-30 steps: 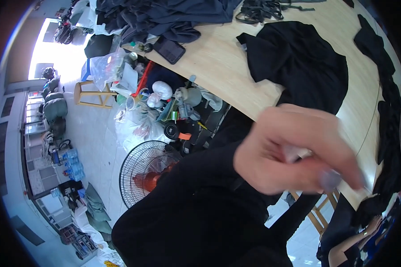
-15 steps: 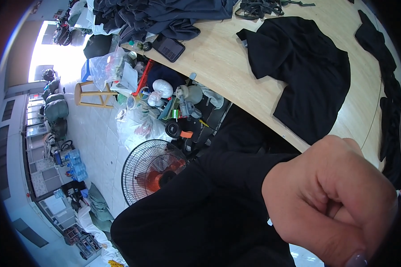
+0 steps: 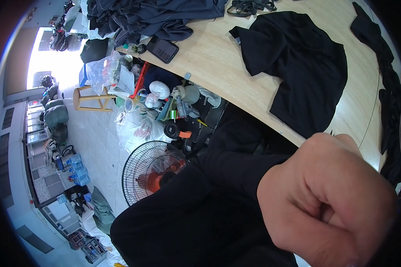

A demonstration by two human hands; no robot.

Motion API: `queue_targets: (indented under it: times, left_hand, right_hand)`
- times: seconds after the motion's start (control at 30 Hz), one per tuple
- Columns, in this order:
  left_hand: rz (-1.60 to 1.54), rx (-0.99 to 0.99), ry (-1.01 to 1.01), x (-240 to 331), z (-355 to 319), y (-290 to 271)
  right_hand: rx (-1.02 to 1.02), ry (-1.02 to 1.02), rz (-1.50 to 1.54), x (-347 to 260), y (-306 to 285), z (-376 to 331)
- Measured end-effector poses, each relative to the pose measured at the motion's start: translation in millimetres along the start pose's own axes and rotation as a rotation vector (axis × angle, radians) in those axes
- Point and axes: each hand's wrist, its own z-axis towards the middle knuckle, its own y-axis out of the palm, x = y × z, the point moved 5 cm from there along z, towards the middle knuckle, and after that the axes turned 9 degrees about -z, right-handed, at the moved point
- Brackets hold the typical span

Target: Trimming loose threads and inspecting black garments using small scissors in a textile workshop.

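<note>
My left hand fills the lower right, in a black sleeve, raised close to the camera. Its fingers are curled in, with the thumb folded along the lower side. Whatever they hold, if anything, is hidden. Small dark tips show just past the knuckles; I cannot tell what they belong to. Beyond the hand, a black cloth piece lies spread on the pale wooden table, apart from the hand as far as I can see. My right hand is out of view.
A heap of dark cloth and a phone lie on the table's far left. Black straps and more black cloth lie further along. Beside the table stand a fan, plastic bags and a wooden stool.
The view has shifted slightly, so the table and cloth sit a little further left and higher. My left hand stays closed, in nearly the same place.
</note>
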Motion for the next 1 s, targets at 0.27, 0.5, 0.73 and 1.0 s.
queue_targets:
  times: [0.27,0.5,0.73,1.0]
  left_hand:
    - [0.099,-0.012,0.0,4.4,-2.8,-1.1]
    - [0.097,-0.038,-0.015,6.0,8.6,-11.4]
    - [1.173,-0.081,-0.521,-38.0,-78.0,-132.0]
    - [1.254,0.292,-0.578,23.0,-127.5,-162.3]
  right_hand:
    - [0.106,-0.179,-0.19,13.3,-7.3,7.4]
    - [0.172,-0.17,-0.205,-24.6,-5.4,-18.7]
    - [0.14,-0.231,-0.141,-50.4,15.1,-25.3]
    - [0.402,-0.419,-0.259,-101.6,19.5,-40.6]
